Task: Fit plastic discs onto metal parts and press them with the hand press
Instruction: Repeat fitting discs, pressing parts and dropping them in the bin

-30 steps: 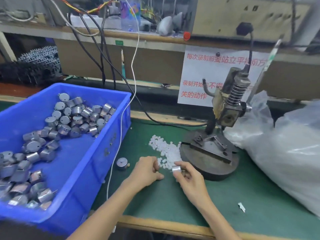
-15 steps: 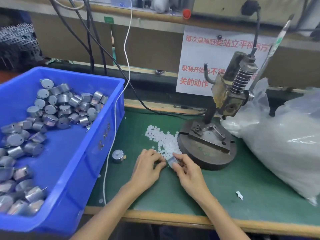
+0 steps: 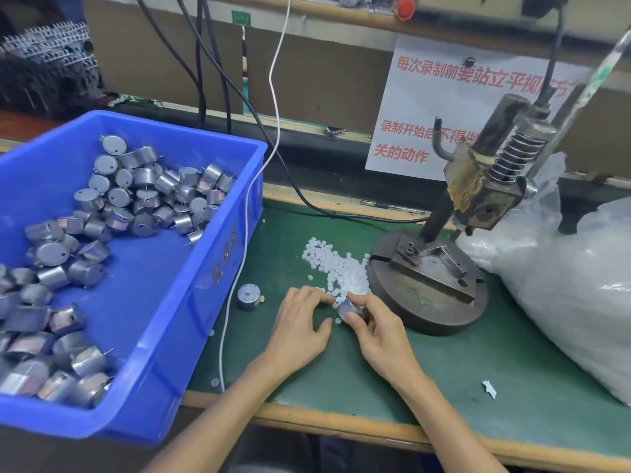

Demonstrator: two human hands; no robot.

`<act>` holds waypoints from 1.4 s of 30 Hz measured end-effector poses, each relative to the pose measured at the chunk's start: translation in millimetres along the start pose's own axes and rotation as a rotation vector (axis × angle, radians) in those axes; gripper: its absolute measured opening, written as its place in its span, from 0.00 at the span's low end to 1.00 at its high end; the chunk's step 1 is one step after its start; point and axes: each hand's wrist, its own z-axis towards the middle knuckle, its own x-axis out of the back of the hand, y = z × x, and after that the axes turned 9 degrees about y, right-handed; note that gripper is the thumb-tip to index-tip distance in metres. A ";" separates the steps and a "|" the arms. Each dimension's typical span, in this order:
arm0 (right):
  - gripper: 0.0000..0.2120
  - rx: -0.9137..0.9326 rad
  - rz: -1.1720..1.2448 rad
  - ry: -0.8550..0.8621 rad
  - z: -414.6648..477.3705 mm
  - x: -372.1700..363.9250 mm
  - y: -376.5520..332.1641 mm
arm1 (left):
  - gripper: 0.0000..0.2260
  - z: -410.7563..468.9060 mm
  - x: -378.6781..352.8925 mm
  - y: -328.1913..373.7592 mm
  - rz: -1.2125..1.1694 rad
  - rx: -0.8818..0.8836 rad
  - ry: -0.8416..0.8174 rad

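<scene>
At the left of the bench a blue plastic bin (image 3: 218, 274) is sitting tilted toward me, holding a loose heap of silver metal parts (image 3: 136, 199), small round cans, some with thin pins sticking out. A white cable (image 3: 249, 206) is trailing down over the bin's right wall and onto the green mat (image 3: 478, 353). Just right of the bin, one lone metal can (image 3: 248, 296) is standing on the mat by itself. My left hand (image 3: 297, 329) is resting on the mat with its fingers relaxed and its thumb spread wide. It is gripping nothing, its fingertips reaching to the near edge of the pile of white plastic discs (image 3: 338, 268) and coming right up beside the part I am working on. That metal part (image 3: 346, 307) is being pinched between the thumb and fingers of my right hand (image 3: 382, 332), low over the mat and just in front of the disc pile. Whether a disc is already sitting on it is too small to tell. Immediately right of my hands the hand press (image 3: 478, 186) is standing on its round iron base (image 3: 426, 295), its spring and lever leaning up to the right. A paper sign (image 3: 426, 107) with red lettering is hanging behind it. A large clear plastic bag (image 3: 563, 285) is slumping at the far right, with a white scrap (image 3: 489, 389) lying on the mat before it.
</scene>
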 end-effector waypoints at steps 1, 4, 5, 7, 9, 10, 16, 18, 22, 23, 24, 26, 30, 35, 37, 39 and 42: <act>0.08 0.017 -0.010 -0.009 -0.3 -0.2 -0.3 | 0.11 0.0 -0.1 -0.1 -0.002 -0.001 0.000; 0.08 0.086 -0.040 -0.018 0.0 0.4 -2.0 | 0.10 -0.2 -0.9 -0.2 -0.010 0.000 -0.003; 0.09 0.127 -0.065 -0.019 -0.6 0.4 -3.3 | 0.10 -0.3 -1.0 -0.4 -0.012 0.000 -0.005; 0.11 0.210 -0.130 -0.040 -3.1 -0.9 -6.4 | 0.10 -0.5 -1.2 -0.6 -0.018 -0.005 -0.009; 0.13 0.267 -0.188 -0.066 -5.3 -3.6 -9.0 | 0.12 -0.2 -1.2 -0.6 -0.021 -0.017 -0.015; 0.14 0.282 -0.215 -0.070 -6.0 -5.2 -9.4 | 0.13 -0.1 -1.2 -0.9 -0.019 -0.024 -0.019; 0.15 0.314 -0.238 -0.078 -5.5 -7.5 -8.2 | 0.22 -0.4 -1.7 -2.5 -0.047 0.003 -0.026; 0.15 0.331 -0.251 -0.092 -5.1 -8.7 -7.7 | 0.22 -0.9 -1.3 -2.7 -0.052 0.008 -0.032; 0.12 0.250 -0.212 -0.077 -6.1 -8.7 -5.2 | 0.20 -1.8 0.1 0.1 -0.060 0.018 -0.048; 0.11 0.203 -0.165 -0.066 -5.8 -7.5 -5.3 | 0.19 -2.1 0.5 1.7 -0.070 0.021 -0.055; 0.09 0.139 -0.108 -0.050 -5.7 -6.2 -6.2 | 0.18 -2.7 0.6 4.1 -0.084 0.018 -0.060; 0.06 -0.049 0.069 0.012 -4.9 -2.5 -10.0 | 0.16 -2.8 -1.5 11.5 -0.135 0.018 -0.057; 0.07 -0.476 0.613 0.346 -4.2 11.1 -16.1 | 0.14 9.4 -16.0 45.5 -0.257 0.034 0.001; 0.10 -0.728 1.010 0.533 15.3 49.5 -20.1 | 0.14 44.4 -52.9 93.7 -0.149 -0.133 0.038; 0.08 -0.722 0.995 0.522 20.2 65.7 -17.3 | 0.15 60.4 -67.5 102.9 -0.066 -0.164 0.038; 0.08 -0.726 0.921 0.518 18.4 77.6 -11.0 | 0.17 75.6 -80.7 105.9 0.043 -0.208 0.017; 0.10 -0.696 0.827 0.525 10.6 90.3 -0.7 | 0.17 93.9 -96.3 103.2 0.154 -0.239 0.021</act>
